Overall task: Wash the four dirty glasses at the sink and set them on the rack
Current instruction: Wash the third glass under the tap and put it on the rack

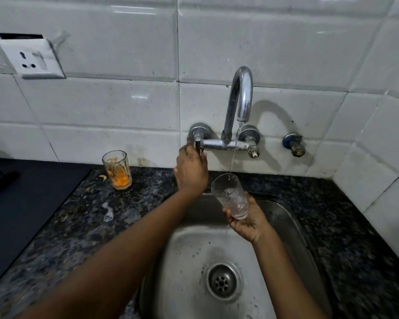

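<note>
My right hand (248, 221) holds a clear glass (230, 194) tilted above the steel sink (283, 217). A thin stream of water falls from the curved tap (240, 95) into the glass's mouth, and a trickle drips from its base. My left hand (190, 171) is raised to the wall and grips the tap's left handle (197, 143). A dirty glass (117, 169) smeared with orange residue stands upright on the dark granite counter, left of the tap. No rack is in view.
A dark mat (21, 203) covers the counter at the far left. Foam (107, 214) and an orange scrap (103, 177) lie on the granite. The drain (222, 282) sits low in the basin. A wall socket (32, 58) and a spare valve (294, 145) are on the tiles.
</note>
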